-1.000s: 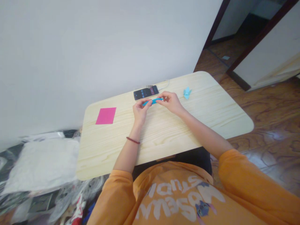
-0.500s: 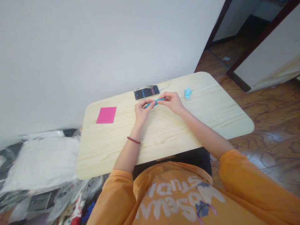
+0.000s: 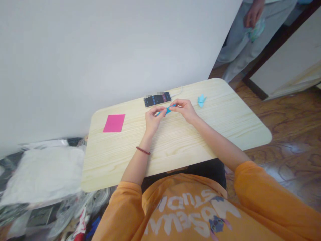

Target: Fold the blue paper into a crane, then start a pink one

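A narrow folded strip of blue paper [image 3: 167, 110] is held just above the light wooden table [image 3: 175, 144], between both my hands. My left hand [image 3: 152, 118] pinches its left end and my right hand [image 3: 185, 108] pinches its right end, fingers closed on the paper. A red bead bracelet sits on my left wrist. Right behind my hands lies a black phone [image 3: 157, 99] with its screen lit and a white cable running to the right.
A pink paper square [image 3: 114, 123] lies on the table's left part. A small folded blue paper figure [image 3: 201, 100] sits right of my hands. White bags and clutter [image 3: 42, 174] lie on the floor at left. Another person [image 3: 244, 33] stands in the doorway at top right.
A person has stepped into the doorway at top right. My hands have stayed on the blue strip, turning it slightly between the fingertips.
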`<state>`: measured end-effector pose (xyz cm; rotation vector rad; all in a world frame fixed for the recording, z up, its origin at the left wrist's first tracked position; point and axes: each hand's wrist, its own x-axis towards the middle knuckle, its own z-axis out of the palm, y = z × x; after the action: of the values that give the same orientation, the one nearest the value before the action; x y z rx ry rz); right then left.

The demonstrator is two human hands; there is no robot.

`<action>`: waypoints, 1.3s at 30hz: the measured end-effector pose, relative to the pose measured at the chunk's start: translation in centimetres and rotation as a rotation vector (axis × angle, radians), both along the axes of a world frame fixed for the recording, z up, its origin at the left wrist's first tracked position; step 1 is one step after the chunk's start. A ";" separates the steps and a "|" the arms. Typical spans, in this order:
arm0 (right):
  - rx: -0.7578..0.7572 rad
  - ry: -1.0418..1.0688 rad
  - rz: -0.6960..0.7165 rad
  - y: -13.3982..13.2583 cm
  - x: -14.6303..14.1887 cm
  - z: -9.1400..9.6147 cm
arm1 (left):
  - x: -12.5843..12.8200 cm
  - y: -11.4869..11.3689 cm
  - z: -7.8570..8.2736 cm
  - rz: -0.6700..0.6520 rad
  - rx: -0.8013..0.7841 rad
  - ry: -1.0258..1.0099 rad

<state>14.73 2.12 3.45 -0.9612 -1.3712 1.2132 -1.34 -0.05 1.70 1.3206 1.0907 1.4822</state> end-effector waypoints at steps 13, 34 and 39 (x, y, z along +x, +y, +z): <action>0.029 -0.072 0.003 -0.3 0.0 0.0 | 0.2 -0.2 -0.2 0.012 -0.007 0.013; 0.142 -0.215 -0.009 -0.2 0.3 0.2 | -0.5 0.1 0.0 0.005 -0.022 0.158; 0.160 -0.243 -0.018 0.0 0.6 0.4 | -0.6 0.1 0.1 0.002 -0.011 0.198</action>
<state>15.31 2.11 3.80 -1.0294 -1.6210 0.9802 -1.89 0.08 1.81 1.4825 1.2236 1.3663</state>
